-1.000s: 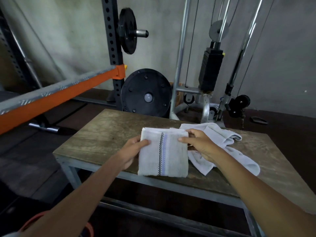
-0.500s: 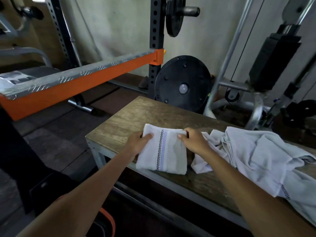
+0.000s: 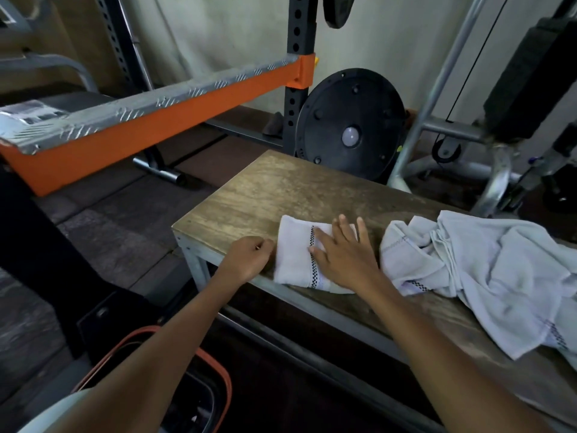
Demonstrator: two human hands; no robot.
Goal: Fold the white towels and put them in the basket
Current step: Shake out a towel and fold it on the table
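Observation:
A folded white towel (image 3: 295, 257) with a checked stripe lies near the front left corner of the wooden table (image 3: 265, 189). My right hand (image 3: 340, 254) rests flat on it with straight, spread fingers. My left hand (image 3: 249, 260) sits against the towel's left edge with curled fingers; the fingertips are hidden, so a grip cannot be told. A crumpled heap of white towels (image 3: 487, 270) lies on the table to the right, partly hanging over the front edge. The dark basket with an orange rim (image 3: 227, 389) stands on the floor at the lower left, below my left forearm.
An orange and metal rack beam (image 3: 156, 120) runs across the left. A black weight plate (image 3: 349, 123) leans behind the table. Cable machine tubes and a weight stack (image 3: 527, 76) stand at the back right. Dark floor mats lie left of the table.
The folded towel, held up by both hands before, now lies flat on the table. My right hand has moved on top of it. The view has swung left and down, showing the basket.

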